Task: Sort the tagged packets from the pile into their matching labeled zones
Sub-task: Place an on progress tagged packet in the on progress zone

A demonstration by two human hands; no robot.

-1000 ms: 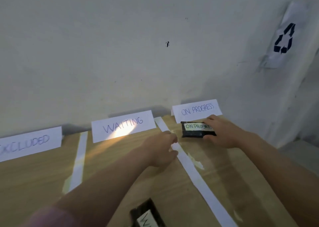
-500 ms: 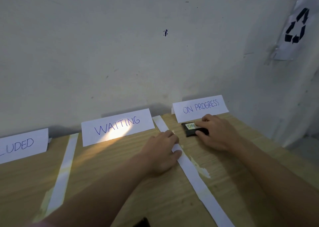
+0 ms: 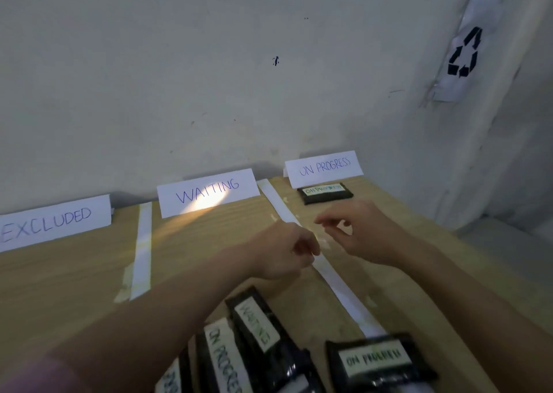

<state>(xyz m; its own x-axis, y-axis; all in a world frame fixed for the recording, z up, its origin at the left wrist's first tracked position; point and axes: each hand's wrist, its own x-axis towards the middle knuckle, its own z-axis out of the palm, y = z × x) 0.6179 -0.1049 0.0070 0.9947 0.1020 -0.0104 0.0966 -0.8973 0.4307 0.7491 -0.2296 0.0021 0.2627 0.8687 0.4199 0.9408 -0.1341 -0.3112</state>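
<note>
A black packet tagged ON PROGRESS (image 3: 325, 193) lies flat just below the ON PROGRESS card (image 3: 323, 167) at the back right of the wooden table (image 3: 74, 279). My right hand (image 3: 363, 232) hovers in front of it, fingers loosely curled, holding nothing. My left hand (image 3: 282, 252) is beside it over a white tape strip (image 3: 321, 261), fingers curled and empty. The pile sits near me: a WAITING packet (image 3: 258, 327), an ON PROGRESS packet (image 3: 223, 359) and another ON PROGRESS packet (image 3: 377, 361).
Cards reading WAITING (image 3: 208, 190) and EXCLUDED (image 3: 52, 220) stand against the wall. A second white tape strip (image 3: 142, 249) divides those two zones. A paper with a recycling symbol (image 3: 463, 53) hangs on the right wall. The table's right edge runs diagonally.
My right hand has let go of the ON PROGRESS packet and pulled back toward me. My left hand has lifted off the tape. The view tilted down, bringing the pile into sight.
</note>
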